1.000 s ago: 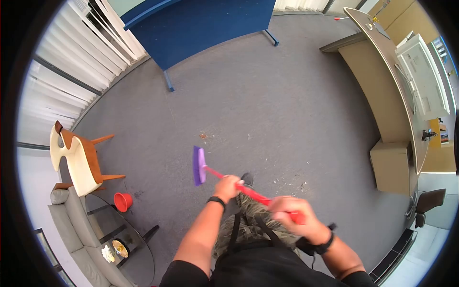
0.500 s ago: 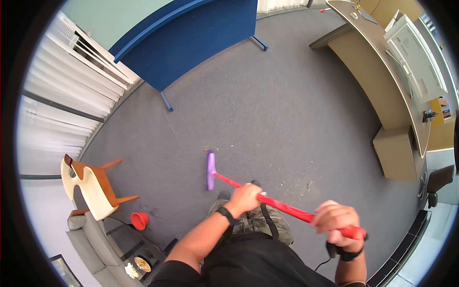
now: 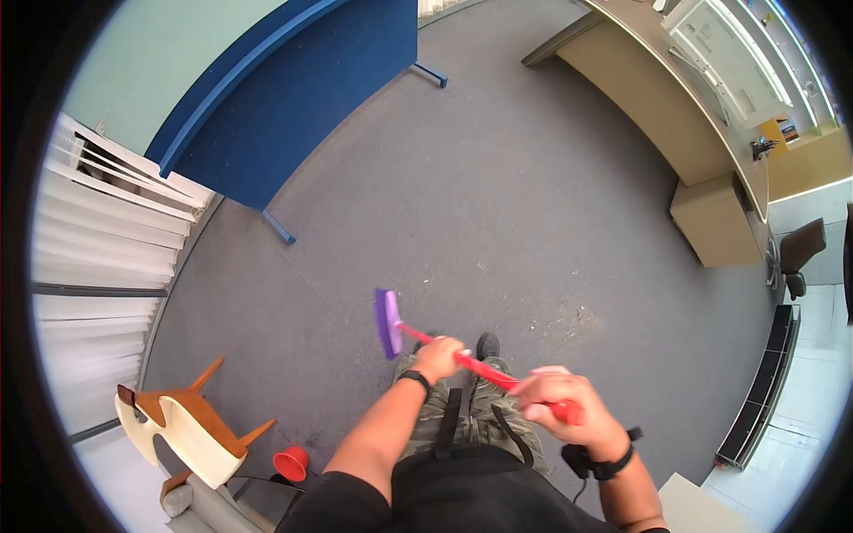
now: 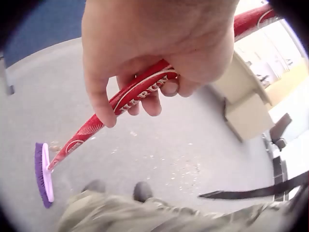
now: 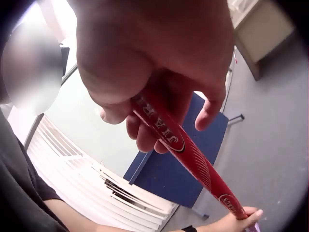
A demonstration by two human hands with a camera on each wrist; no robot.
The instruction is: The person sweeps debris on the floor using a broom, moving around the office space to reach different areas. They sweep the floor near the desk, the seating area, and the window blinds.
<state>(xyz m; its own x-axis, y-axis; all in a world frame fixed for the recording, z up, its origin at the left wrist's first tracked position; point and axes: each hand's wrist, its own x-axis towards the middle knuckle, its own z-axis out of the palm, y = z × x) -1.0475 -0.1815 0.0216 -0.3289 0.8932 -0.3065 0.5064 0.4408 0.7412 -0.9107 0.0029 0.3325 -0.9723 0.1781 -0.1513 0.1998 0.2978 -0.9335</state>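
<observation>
Far left there's white slatted blinds (image 3: 98, 222), and below them a wooden chair (image 3: 182, 428) with a curvy cream shell and splayed brown legs. A little round red plastic bucket (image 3: 290, 463) sits just beside it. Up behind stands a big flat blue partition (image 3: 293, 98) on thin metal feet, on a short-pile grey carpet (image 3: 498, 195).

Then the broom (image 3: 484, 371). Its narrow purple bristle head (image 3: 387, 322) is down by the carpet in front of the person's feet, can't tell if it's actually touching. The left hand (image 3: 437, 358) is wrapped round the lower part of the handle (image 4: 140, 92), a slim glossy red tube with white lettering and a ribbed print. The right hand (image 3: 560, 404) grips the top end, so both hands have fingers curled round it.

A dark shoe (image 3: 487, 345) sits roughly between the bristles and a scatter of pale crumbs (image 3: 569, 315) on the carpet. Further right there's a long curved beige counter (image 3: 675, 107), a boxy drawer unit (image 3: 715, 222) at its end, and a dark office chair (image 3: 795, 253) past that
</observation>
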